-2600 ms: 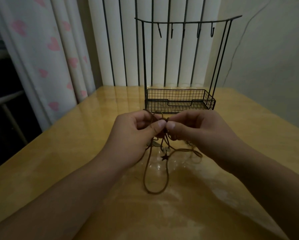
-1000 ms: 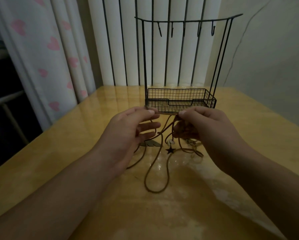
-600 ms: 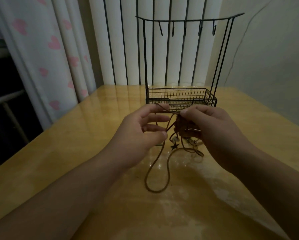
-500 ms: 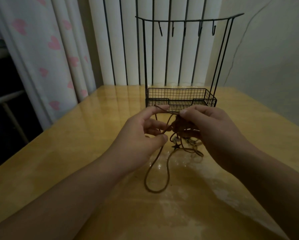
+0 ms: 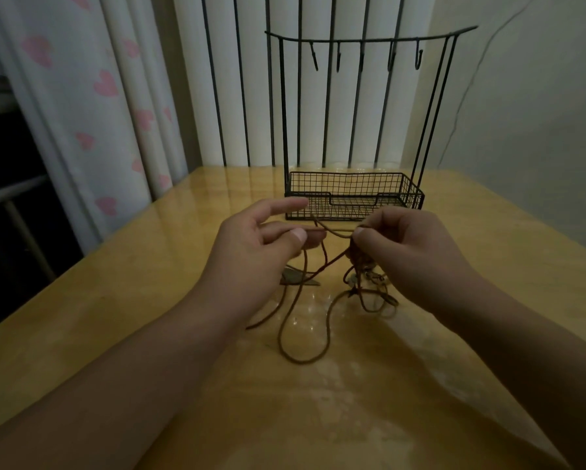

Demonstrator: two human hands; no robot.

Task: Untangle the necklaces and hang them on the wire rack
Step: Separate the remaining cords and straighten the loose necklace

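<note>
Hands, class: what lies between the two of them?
In the head view, a brown cord of the necklaces spans from left hand to right hand, over the table.

Above the yellow bench [image 5: 122, 300], the right hand [image 5: 410, 252] pinches a knot of brown cord necklaces [image 5: 305, 334], and the left hand [image 5: 250, 259] holds a strand between thumb and fingers, forefinger extended. Cord loops trail onto the bench. Behind stands the black wire rack [image 5: 356, 198], its hooks bare.

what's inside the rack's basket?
Nothing visible through the basket mesh; its front left corner is hidden by the left hand. Cords lie on the table in front.
</note>
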